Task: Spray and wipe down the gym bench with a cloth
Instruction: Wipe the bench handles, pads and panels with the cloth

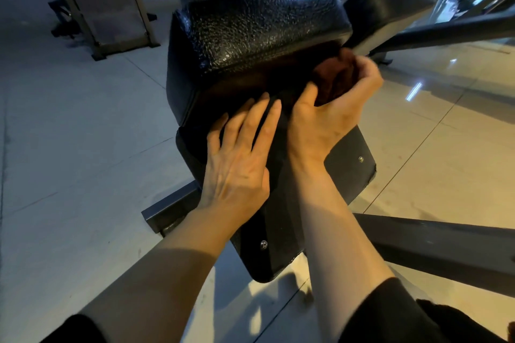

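Nearest us, at six o'clock, our two bare forearms reach forward out of dark sleeves over a pale tiled floor [69,125]. Just beyond them, our left hand [239,159] lies flat at the centre of the view, fingers straight and slightly spread, pressing on the shadowed end face of the black gym bench [250,36] and gripping nothing. Beside it, toward two o'clock, our right hand [331,111] has its fingers curled around a bunched dark reddish-brown cloth [334,81], holding it against the bench's underside edge; the thumb lies along the near side of the cloth. Below both hands, a flat black panel [345,164] with two small round fasteners slopes down toward us, and a dark metal base bar [434,242] runs off toward four o'clock. Farther on, at twelve o'clock, the bench's padded top shows a glossy, pebbled surface. Beyond that, at one o'clock, sits a second dark pad [390,0]. At eleven o'clock, well apart, stands a metal equipment frame [111,8].
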{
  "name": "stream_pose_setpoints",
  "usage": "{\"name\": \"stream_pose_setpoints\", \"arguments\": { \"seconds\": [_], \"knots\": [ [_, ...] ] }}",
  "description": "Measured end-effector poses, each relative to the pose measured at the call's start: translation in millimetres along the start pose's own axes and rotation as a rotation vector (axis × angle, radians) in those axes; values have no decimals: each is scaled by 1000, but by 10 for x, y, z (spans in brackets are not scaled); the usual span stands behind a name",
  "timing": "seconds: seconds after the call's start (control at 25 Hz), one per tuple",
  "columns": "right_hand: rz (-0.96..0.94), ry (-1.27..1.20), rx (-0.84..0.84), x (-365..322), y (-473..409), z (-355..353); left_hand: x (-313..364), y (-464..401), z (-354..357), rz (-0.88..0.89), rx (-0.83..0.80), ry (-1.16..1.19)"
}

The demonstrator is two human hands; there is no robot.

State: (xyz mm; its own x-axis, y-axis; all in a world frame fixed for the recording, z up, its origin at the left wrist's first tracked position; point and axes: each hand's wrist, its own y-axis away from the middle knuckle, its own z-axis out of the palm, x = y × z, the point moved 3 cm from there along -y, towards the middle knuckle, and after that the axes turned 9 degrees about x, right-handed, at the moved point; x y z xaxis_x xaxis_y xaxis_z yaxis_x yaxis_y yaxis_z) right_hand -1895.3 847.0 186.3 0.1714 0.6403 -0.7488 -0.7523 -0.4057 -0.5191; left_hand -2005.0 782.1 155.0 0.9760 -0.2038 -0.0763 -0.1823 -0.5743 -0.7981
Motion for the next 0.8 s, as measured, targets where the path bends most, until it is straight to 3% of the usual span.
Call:
{"name": "stream_pose_setpoints", "arguments": {
  "seconds": [0.08,0.24,0.36,0.48,0.64,0.8],
  "knots": [
    [99,54,-68,-28,-44,-5,53,-16,-65,-9,8,6],
    [-171,75,41,-243,-136,-93,144,-69,-201,-4,25,12],
    [-41,132,-116,-247,-206,-109,145,-29,-307,-19,24,-10],
    [-47,132,-79,-260,-264,-217,98,36,-445,-13,25,-19],
    [49,218,-345,-299,-127,-100,15,99,-512,-22,33,-20],
    [-37,145,-241,-381,52,-124,0,165,-554,-32,13,-25]
  ]
}}
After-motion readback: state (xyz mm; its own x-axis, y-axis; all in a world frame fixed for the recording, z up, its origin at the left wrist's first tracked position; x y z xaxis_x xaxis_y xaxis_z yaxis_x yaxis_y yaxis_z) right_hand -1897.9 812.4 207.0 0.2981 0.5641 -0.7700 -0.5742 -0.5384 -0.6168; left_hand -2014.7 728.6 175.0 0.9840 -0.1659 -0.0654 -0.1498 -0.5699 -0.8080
